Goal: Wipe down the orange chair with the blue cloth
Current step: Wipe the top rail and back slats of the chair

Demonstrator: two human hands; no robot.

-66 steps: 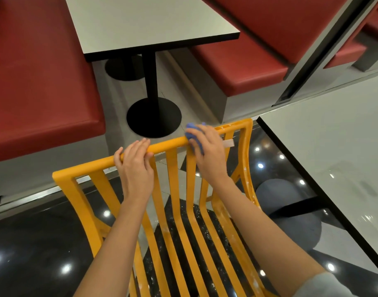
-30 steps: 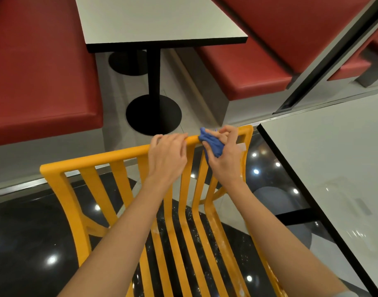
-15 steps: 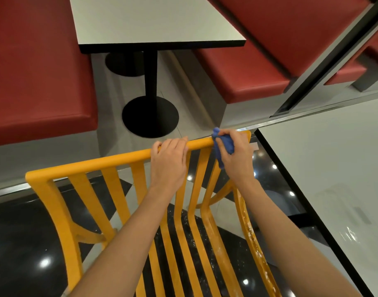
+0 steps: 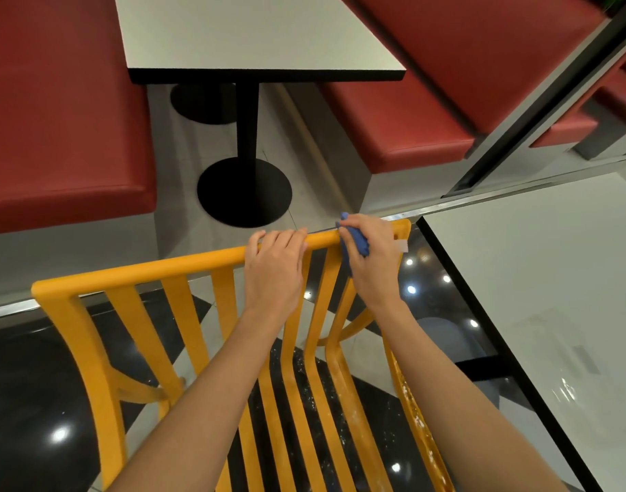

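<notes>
The orange chair (image 4: 134, 278) is standing on the glossy black floor (image 4: 27, 385), its slatted backrest facing the camera and its top rail running from lower left to upper right. The left hand (image 4: 274, 268) is gripping the top rail just right of its middle, fingers curled over the far side of the rail. The right hand (image 4: 373, 257) is closing around the blue cloth (image 4: 357, 243) and pressing it against the top rail near the chair's right corner. The cloth is bunched; most of it is hidden under the palm, with one fold showing above the rail and another hanging below it. The two hands are sitting near each other on the rail without touching. White specks are showing along the right-hand slats (image 4: 411, 413) lower down. A white tabletop (image 4: 553, 296) is lying just beside the chair's right side. A second tabletop (image 4: 254, 33) on a black pedestal is standing beyond the chair, between red bench seats (image 4: 56, 118).
</notes>
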